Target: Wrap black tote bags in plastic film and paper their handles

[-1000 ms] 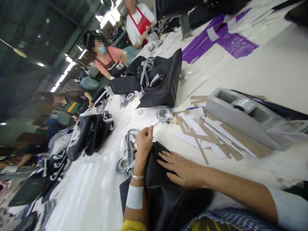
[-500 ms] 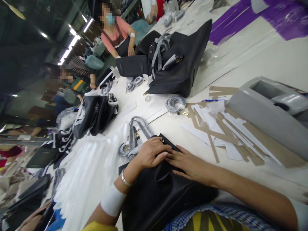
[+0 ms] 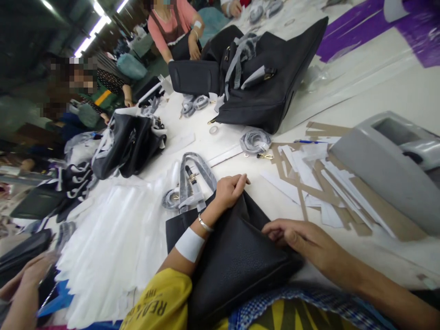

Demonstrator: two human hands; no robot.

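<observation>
A black leather handbag (image 3: 240, 266) lies in front of my body, its grey-wrapped handles (image 3: 197, 167) spread out on its far side. My left hand (image 3: 230, 190) is closed over the bag's far edge, its fingertips partly hidden. At the bag's right side, my right hand (image 3: 295, 238) has its fingers curled against the edge, thumb close to them. A wrapped strap coil (image 3: 170, 200) sits beside the handles.
White plastic sleeves (image 3: 113, 238) are spread at the left. Cardboard and paper strips (image 3: 319, 188) lie right of the bag, by a grey tape dispenser (image 3: 388, 160). Larger black bags (image 3: 261, 96) stand across the table (image 3: 388, 91). Co-workers' hands (image 3: 194, 46) are at the far side and lower left.
My hands have moved apart from where they met on the bag: the left went farther out, the right back toward the bag's right side. The bag's right part now folds over.
</observation>
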